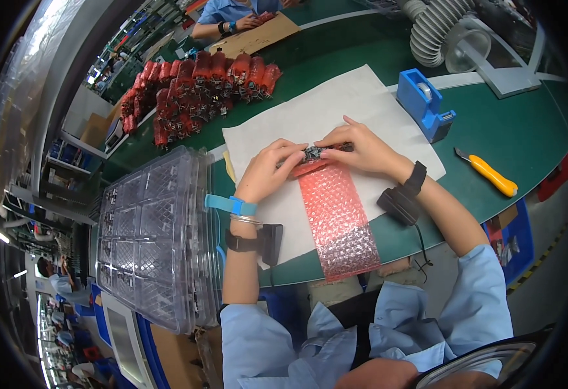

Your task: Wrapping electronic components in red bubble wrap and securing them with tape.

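A small dark circuit board (312, 153) lies at the top end of a long strip of red bubble wrap (336, 211). My left hand (267, 170) grips the board's left end with fingers and thumb. At its right end my right hand (361, 149) pinches it, the index finger lifted away. The wrap's top edge is folded up against the board. Its lower end hangs over the table's front edge towards me. A white sheet (245, 139) lies under the hands and the wrap. My fingers hide part of the board.
Stacked clear plastic trays (148, 240) stand left. Behind them are piled red bubble-wrapped bundles (193, 91). A blue tape dispenser (420, 104) and a yellow-handled utility knife (493, 175) lie right. A ribbed duct (436, 32) stands far right. A co-worker's hand (248, 23) is across the table.
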Action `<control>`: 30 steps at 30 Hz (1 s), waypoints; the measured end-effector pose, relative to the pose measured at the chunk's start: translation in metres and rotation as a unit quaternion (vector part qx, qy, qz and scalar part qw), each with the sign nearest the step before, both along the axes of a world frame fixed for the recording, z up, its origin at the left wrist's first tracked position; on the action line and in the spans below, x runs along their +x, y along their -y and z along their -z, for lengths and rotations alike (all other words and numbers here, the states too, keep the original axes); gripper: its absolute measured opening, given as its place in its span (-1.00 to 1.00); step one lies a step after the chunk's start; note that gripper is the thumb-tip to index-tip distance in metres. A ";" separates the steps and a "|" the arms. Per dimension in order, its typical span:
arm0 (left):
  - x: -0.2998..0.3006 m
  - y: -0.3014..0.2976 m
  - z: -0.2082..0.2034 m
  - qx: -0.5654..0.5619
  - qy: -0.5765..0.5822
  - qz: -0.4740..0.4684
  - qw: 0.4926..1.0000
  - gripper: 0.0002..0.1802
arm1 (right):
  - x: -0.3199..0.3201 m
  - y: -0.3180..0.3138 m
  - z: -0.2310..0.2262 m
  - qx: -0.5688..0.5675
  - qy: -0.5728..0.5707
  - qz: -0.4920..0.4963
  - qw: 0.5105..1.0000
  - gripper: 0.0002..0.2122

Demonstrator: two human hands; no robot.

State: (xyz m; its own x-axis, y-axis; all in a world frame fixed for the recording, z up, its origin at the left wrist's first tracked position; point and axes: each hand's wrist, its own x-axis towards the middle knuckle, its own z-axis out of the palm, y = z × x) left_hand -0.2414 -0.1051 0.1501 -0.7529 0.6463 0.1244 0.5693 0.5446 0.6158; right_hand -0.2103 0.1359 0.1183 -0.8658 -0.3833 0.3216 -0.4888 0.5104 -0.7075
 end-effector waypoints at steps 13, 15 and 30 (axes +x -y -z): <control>-0.025 0.007 0.011 0.114 0.312 -0.045 0.942 -0.62 | -0.022 -0.005 -0.025 -0.002 0.113 -0.076 0.991 -0.70; -0.026 0.007 0.011 0.107 0.316 -0.040 0.942 -0.59 | -0.029 -0.004 -0.026 0.018 0.126 -0.094 0.987 -0.72; -0.020 0.006 0.005 0.060 0.321 -0.036 0.945 -0.58 | -0.055 -0.001 -0.034 0.090 0.305 -0.111 0.941 -0.60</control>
State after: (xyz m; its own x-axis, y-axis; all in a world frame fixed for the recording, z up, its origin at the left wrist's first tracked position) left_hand -0.2613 -0.1107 0.1453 -0.7399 0.6005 -0.3032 0.0224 0.4725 0.8810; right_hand -0.2653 0.1373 0.1526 -0.7603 -0.5772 -0.2980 -0.1279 0.5827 -0.8026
